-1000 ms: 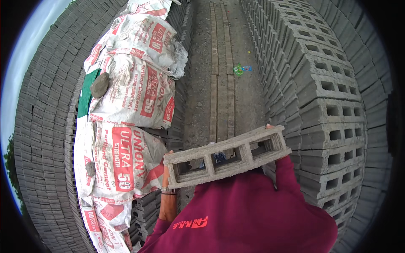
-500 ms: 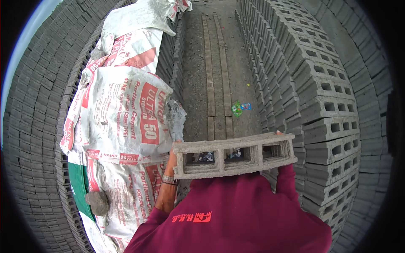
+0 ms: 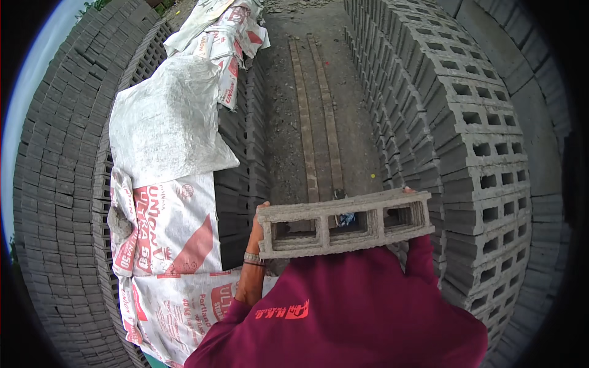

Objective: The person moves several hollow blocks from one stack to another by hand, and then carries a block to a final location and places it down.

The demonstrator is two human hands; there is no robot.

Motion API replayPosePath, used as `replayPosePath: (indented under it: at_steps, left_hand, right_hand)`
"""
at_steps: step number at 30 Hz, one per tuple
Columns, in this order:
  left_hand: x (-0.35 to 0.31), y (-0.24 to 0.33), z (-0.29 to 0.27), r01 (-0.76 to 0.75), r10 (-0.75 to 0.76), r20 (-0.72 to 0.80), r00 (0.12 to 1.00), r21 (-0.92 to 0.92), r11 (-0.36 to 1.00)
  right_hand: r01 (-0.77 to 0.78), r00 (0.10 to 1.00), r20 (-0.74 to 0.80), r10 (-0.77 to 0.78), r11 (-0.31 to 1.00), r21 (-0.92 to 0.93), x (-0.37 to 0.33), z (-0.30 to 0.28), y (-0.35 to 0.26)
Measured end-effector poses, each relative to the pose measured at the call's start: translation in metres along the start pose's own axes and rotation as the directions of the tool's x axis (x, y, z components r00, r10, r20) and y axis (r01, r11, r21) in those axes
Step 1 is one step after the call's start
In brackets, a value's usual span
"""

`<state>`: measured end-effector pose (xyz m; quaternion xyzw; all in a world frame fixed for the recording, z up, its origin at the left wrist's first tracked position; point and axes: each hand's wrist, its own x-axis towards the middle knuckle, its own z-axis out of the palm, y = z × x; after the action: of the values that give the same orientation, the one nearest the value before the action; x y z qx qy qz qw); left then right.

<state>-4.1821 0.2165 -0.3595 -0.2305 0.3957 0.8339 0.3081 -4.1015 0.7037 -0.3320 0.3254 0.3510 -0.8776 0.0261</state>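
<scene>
A grey concrete hollow block (image 3: 323, 234) with three open cells is held crosswise in front of my maroon shirt. Gripping its left end is my left hand (image 3: 257, 230), closed, with a band at the wrist. At the block's right end my right hand (image 3: 408, 189) is closed on it too; only its fingertips show over the top edge, and the block hides the rest. The block's right side sits slightly higher than its left. Through the middle cell a bit of blue litter (image 3: 348, 219) shows on the ground.
Tall stacks of hollow blocks (image 3: 485, 165) line the right. More block stacks (image 3: 67, 153) stand at the far left. Cement sacks (image 3: 178, 224) and a white sheet (image 3: 169, 116) cover the nearer left row. Two narrow strips (image 3: 305, 116) run along the dirt aisle (image 3: 362, 110).
I have moved forward along the aisle with the block still in both hands. The sacks have slid back toward me, and the green and blue litter is now mostly behind the block.
</scene>
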Motion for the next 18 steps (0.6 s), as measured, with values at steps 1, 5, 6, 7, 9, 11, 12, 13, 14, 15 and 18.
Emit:
replayPosePath:
  at_steps: [1,5,6,7,9,11,12,13,14,15,18]
  left_hand:
    - [0.021,0.021,0.035,-0.02,0.021,-0.054,0.998,0.026,0.999]
    - [0.088,0.095,0.083,-0.201,0.202,-0.033,0.979,0.042,0.979]
    - [0.107,0.115,0.105,-0.185,0.183,-0.142,0.973,0.0,0.983]
    - [0.121,0.142,0.135,-0.189,0.173,-0.255,0.951,-0.041,0.981]
    - [0.175,0.181,0.14,-0.257,0.264,-0.199,0.944,0.061,0.964]
    - [0.222,0.228,0.162,-0.255,0.264,-0.156,0.952,0.075,0.964]
    - [0.26,0.244,0.156,-0.278,0.286,-0.159,0.945,0.072,0.958]
    - [0.298,0.271,0.169,-0.303,0.31,-0.154,0.938,0.067,0.95]
    - [0.332,0.297,0.181,-0.328,0.334,-0.148,0.931,0.062,0.943]
    - [0.358,0.316,0.194,-0.252,0.273,-0.256,0.927,0.113,0.961]
    - [0.448,0.373,0.208,-0.25,0.254,-0.103,0.962,0.051,0.967]
  right_hand:
    - [0.002,1.0,-0.004,-0.002,1.0,-0.007,0.031,0.011,-0.019]
    - [-0.03,0.999,0.025,0.032,0.998,-0.049,0.145,0.077,-0.074]
    - [-0.028,0.999,0.021,0.029,0.998,-0.056,0.173,0.09,-0.09]
    - [-0.02,0.999,0.032,0.023,0.998,-0.066,0.203,0.107,-0.104]
    - [-0.008,0.999,0.045,0.012,0.996,-0.089,0.266,0.141,-0.129]
    - [-0.007,0.998,0.055,0.013,0.994,-0.107,0.324,0.176,-0.15]
    - [0.0,0.998,0.065,0.006,0.995,-0.102,0.36,0.193,-0.167]
    - [0.004,0.998,0.07,0.003,0.996,-0.093,0.394,0.215,-0.186]
    - [-0.001,0.998,0.063,0.006,0.997,-0.083,0.42,0.231,-0.197]
    - [-0.005,0.999,0.053,0.009,0.998,-0.069,0.445,0.245,-0.205]
    - [-0.034,0.998,0.044,0.036,0.998,-0.045,0.515,0.286,-0.248]
